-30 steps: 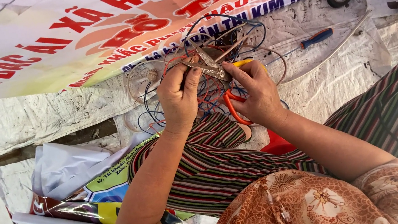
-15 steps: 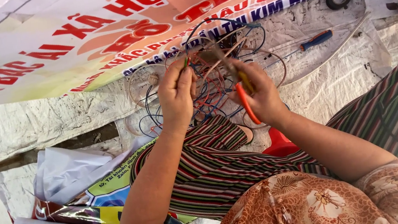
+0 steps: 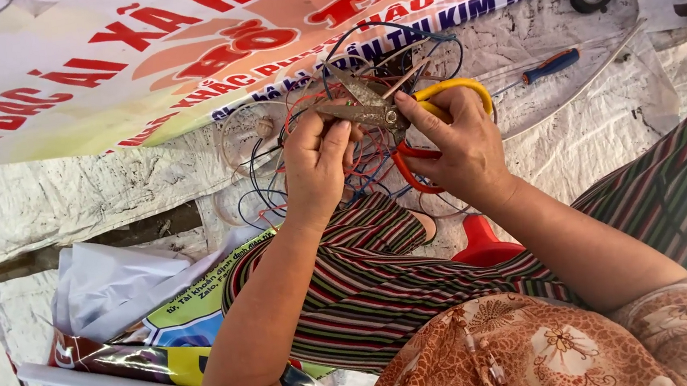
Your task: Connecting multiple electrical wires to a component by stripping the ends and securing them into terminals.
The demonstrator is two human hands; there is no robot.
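The scissors (image 3: 404,116), with yellow and red handles, are being gripped closed in the right hand (image 3: 452,149), blades pointing toward the left hand (image 3: 318,165), apparently so a cut can be guided. A wire (image 3: 325,115) is being pinched in the left grip, touching the blades, above the tangled wires (image 3: 270,167).

Cutters (image 3: 377,110): dull, worn metal blades, glossy yellow and red plastic handle loops. Wires (image 3: 270,163): smooth plastic insulation. Ground sheet (image 3: 82,199) rough, matt woven; banner (image 3: 84,68) glossy.
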